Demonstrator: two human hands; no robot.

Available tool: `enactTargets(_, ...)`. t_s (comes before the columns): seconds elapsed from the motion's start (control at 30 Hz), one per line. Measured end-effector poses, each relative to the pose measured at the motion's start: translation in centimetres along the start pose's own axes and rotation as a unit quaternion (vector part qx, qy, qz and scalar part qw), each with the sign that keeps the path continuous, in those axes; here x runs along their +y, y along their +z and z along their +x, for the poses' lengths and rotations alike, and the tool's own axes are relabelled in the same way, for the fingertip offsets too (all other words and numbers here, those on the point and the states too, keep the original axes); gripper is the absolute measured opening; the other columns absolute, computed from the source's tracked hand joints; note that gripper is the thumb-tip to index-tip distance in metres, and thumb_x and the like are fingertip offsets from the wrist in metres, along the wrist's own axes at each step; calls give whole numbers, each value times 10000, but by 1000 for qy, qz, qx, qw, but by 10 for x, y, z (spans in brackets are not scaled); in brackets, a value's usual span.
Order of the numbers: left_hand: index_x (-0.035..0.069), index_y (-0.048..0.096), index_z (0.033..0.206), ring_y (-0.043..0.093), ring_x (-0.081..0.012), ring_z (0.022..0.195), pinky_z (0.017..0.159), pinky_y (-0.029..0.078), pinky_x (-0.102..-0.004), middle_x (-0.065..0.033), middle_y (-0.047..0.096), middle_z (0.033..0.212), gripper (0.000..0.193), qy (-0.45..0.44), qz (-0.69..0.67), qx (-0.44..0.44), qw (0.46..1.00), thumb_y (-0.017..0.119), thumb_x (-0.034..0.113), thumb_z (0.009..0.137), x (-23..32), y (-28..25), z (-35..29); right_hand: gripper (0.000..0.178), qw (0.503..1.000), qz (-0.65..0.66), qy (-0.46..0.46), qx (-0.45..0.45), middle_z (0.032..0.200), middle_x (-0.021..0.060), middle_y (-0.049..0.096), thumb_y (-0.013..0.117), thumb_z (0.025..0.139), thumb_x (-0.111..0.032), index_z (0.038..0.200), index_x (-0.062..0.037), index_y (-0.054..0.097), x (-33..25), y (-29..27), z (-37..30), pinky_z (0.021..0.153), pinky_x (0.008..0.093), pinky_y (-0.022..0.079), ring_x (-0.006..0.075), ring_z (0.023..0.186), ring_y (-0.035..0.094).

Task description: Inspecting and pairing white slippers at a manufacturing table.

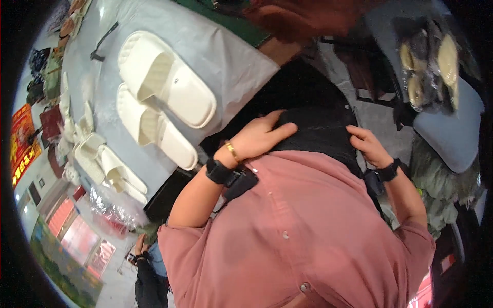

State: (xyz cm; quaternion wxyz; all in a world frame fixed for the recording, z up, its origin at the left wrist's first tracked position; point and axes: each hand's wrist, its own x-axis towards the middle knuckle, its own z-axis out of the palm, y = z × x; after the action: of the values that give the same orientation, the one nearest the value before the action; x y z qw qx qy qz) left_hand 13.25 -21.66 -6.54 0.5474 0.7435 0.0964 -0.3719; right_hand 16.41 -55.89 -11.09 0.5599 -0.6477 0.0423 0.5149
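My left hand (pixel 259 134) rests on the black trousers (pixel 318 123) over my lap, its thumb stretched out and nothing held. A gold bracelet (pixel 231 151) and a black wrist strap (pixel 218 171) are on that arm. At the other edge of the lap, my right hand (pixel 371 146) lies with its fingers loosely bent and apart, also holding nothing. It wears a black strap (pixel 389 171) too. Left of my left hand, a pair of white slippers lies side by side on a table: the far slipper (pixel 192 97) and the near slipper (pixel 172 141).
The table (pixel 241 64) has a grey cover, with a thin black item (pixel 104 42) on it. More white slippers (pixel 119 169) and clear plastic wrap (pixel 115 205) are at left. Bagged slippers (pixel 446 64) lie by a blue-grey seat (pixel 447 126). Another person's hand (pixel 139 246) shows lower left.
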Motion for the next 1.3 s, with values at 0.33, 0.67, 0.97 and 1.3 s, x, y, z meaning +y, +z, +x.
enactTargets(0.33, -35, 543, 1190, 600, -328, 983, 855, 474, -366, -213, 611, 1084, 567, 158, 82, -15, 984, 652, 397, 840, 24, -6, -6, 588, 994, 17, -75, -77, 1203, 87, 538, 643, 834, -443, 1115, 71, 603, -27, -3, -4, 974, 302, 353, 194, 1124, 493)
enactTargets(0.67, -40, 530, 1202, 595, -334, 1000, 871, 467, -366, -214, 605, 1102, 570, 142, 88, -23, 986, 651, 383, 839, 23, -8, -4, 606, 996, 9, -50, -79, 1219, 77, 532, 659, 820, -460, 1121, 63, 606, -28, -6, 2, 969, 301, 364, 190, 1127, 495)
enactTargets(0.97, -44, 517, 1220, 591, -338, 1024, 886, 461, -367, -223, 600, 1120, 595, 139, 87, -27, 986, 658, 387, 835, 21, -9, -4, 560, 994, 24, -52, -90, 1154, 44, 528, 659, 823, -410, 1123, 59, 599, -28, -6, 4, 941, 288, 369, 158, 1073, 491)
enactTargets(1.3, -46, 521, 1208, 597, -332, 1009, 875, 465, -360, -225, 606, 1100, 593, 140, 79, -23, 987, 678, 376, 822, 19, -10, -5, 503, 994, 32, -46, -97, 1155, 27, 530, 679, 830, -347, 1136, 44, 603, -26, -5, 7, 928, 274, 373, 142, 1071, 490)
